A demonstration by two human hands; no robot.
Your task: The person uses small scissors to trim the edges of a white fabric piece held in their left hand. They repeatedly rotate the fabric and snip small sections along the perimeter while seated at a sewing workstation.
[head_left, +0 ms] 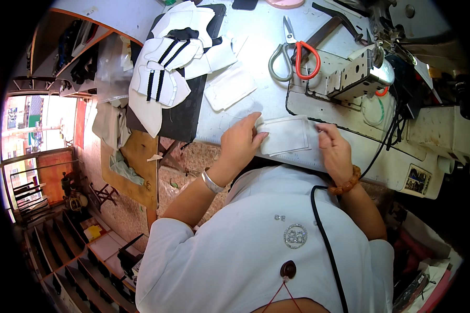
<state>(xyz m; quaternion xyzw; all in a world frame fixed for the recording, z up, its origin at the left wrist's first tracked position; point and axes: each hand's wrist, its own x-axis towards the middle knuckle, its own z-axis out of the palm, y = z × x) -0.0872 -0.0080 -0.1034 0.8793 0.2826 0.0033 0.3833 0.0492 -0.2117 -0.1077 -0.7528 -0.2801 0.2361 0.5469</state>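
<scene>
A white rectangular fabric piece (284,134), layered and stitched near its edges, is stretched between my two hands at the table's near edge. My left hand (242,138) pinches its left side between thumb and forefinger. At its right edge, the closed fingers of my right hand (335,150) grip it. Just beyond lies a stack of similar white pieces (230,87). Farther left, white curved cut pieces (164,86), some with black zigzag trim, rest on a black board (185,117).
Scissors (295,55) with one red and one grey handle lie beyond my hands, beside a hammer (324,34). A sewing machine (360,78) takes up the right, with black cables (394,130) near it. A wooden board (136,172) stands at the left, lower than the table.
</scene>
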